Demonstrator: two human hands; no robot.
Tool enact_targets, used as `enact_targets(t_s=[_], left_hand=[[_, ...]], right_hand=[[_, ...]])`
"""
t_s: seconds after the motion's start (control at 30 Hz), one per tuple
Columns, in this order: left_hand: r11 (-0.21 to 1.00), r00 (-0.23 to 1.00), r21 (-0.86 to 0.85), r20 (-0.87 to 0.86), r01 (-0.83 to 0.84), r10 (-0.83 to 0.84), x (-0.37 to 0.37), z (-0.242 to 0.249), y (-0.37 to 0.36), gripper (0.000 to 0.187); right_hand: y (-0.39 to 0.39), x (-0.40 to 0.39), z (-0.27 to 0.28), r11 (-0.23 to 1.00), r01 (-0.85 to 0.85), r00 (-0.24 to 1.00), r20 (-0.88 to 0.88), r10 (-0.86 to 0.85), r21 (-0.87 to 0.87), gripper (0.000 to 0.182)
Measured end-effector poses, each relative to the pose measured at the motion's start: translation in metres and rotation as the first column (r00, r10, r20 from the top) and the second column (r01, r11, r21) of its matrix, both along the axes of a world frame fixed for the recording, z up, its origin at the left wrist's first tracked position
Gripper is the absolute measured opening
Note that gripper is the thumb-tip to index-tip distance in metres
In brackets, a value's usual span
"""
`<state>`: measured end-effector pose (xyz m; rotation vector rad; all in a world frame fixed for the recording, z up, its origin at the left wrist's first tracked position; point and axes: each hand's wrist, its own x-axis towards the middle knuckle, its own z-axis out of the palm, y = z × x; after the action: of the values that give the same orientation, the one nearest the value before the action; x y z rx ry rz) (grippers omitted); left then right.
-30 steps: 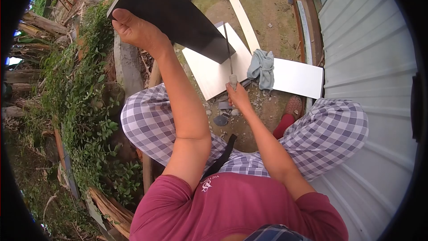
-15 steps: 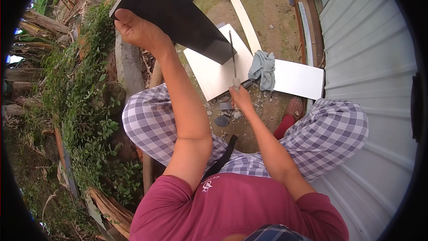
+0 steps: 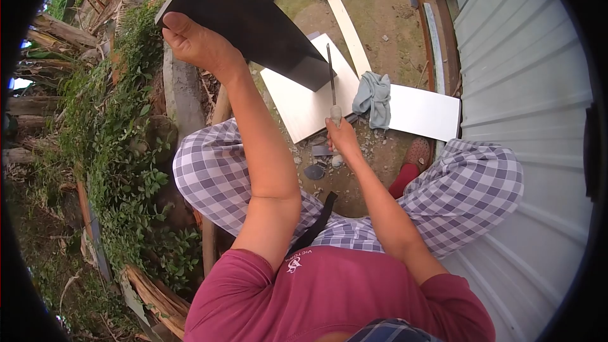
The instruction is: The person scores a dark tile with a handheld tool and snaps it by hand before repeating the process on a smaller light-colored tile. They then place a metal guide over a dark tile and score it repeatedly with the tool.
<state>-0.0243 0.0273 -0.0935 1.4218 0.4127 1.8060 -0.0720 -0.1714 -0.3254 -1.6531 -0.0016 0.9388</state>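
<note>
The slim pale-handled metal tool (image 3: 332, 85) gripped in the right hand (image 3: 342, 137) has drawn back slightly; the left hand (image 3: 197, 45) clasps a black rectangular board (image 3: 253, 22) above a white panel (image 3: 296, 101); loosely held, it might skid.

Creased, matt fabric for the cloth (image 3: 372, 100). Smooth, dark, faintly sheeny face on the black board (image 3: 247, 25), up and left of the cloth. Bright and smooth on the white panel (image 3: 425, 113), right of the cloth. Metal-looking shaft and dull, pale handle on the tool (image 3: 335, 112), left of the cloth. Ridged, metal-looking wall (image 3: 525, 76), far right of the cloth. Rough, gritty ground (image 3: 380, 152) below the cloth.
</note>
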Motion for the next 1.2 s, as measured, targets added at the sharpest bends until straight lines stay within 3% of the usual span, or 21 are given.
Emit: enact_targets(t_s=[0.1, 0.17, 0.2, 0.37, 0.47, 0.57, 1.2], left_hand=[[1.0, 1.0, 0.009, -0.003, 0.013, -0.013, 0.001, -0.002, -0.001, 0.057], [1.0, 1.0, 0.007, 0.002, 0.015, -0.016, 0.001, -0.003, 0.002, 0.057], [1.0, 1.0, 0.005, 0.012, 0.019, -0.019, 0.002, -0.003, 0.002, 0.057], [1.0, 1.0, 0.002, -0.016, 0.003, -0.003, 0.002, -0.002, 0.001, 0.057], [1.0, 1.0, 0.002, -0.024, -0.002, 0.003, 0.003, -0.003, -0.001, 0.057], [1.0, 1.0, 0.007, -0.022, 0.004, -0.004, 0.003, -0.002, -0.004, 0.057], [0.998, 0.999, 0.057, -0.036, 0.039, -0.037, 0.009, -0.005, -0.006, 0.056]], right_hand=[[0.008, 0.006, 0.01, 1.0, -0.024, 0.996, 0.088, 0.025, -0.007, 0.029], [0.012, 0.006, 0.007, 0.999, -0.014, 0.957, 0.29, 0.0, 0.046, 0.029], [0.011, 0.005, 0.009, 0.999, -0.012, 0.957, 0.29, -0.002, 0.046, 0.029], [-0.002, 0.0, -0.008, 0.999, -0.027, 0.998, 0.052, 0.029, -0.04, 0.029], [0.0, 0.003, -0.019, 0.998, -0.031, 1.0, 0.001, 0.031, -0.049, 0.029], [0.003, 0.001, -0.012, 0.999, 0.008, 1.0, 0.027, -0.009, 0.04, 0.033], [0.002, 0.003, 0.002, 0.994, 0.014, 1.0, -0.022, -0.012, 0.106, 0.029]])
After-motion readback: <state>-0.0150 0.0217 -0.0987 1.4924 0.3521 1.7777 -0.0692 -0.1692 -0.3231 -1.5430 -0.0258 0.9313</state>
